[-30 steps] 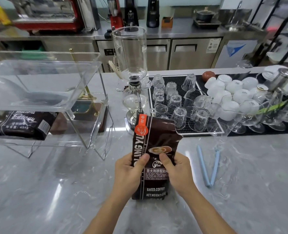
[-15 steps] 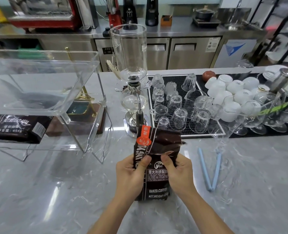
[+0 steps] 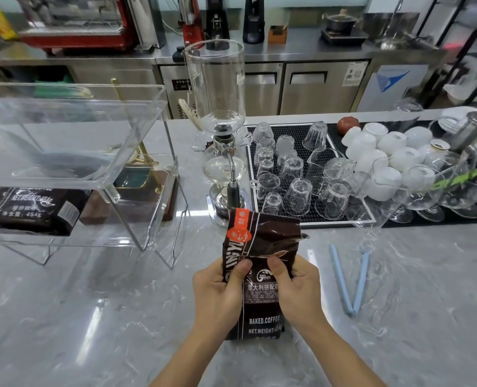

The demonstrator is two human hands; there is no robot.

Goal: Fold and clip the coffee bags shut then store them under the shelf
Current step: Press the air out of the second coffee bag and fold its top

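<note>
Coffee bag stands upright on the worktop, near centre. Since a second ago its top has crumpled and bent over toward the far right — the flat upper panel is now creased at thumb height. Judged: the fold is starting, not yet rolled flat.

Left hand grips the bag's left edge, thumb pressed on the front; right hand grips the right edge likewise. Bag sits between both palms.

Blue clip lies untouched to the right, spread open in a V. One bag already lies under the clear shelf, far left.
</note>
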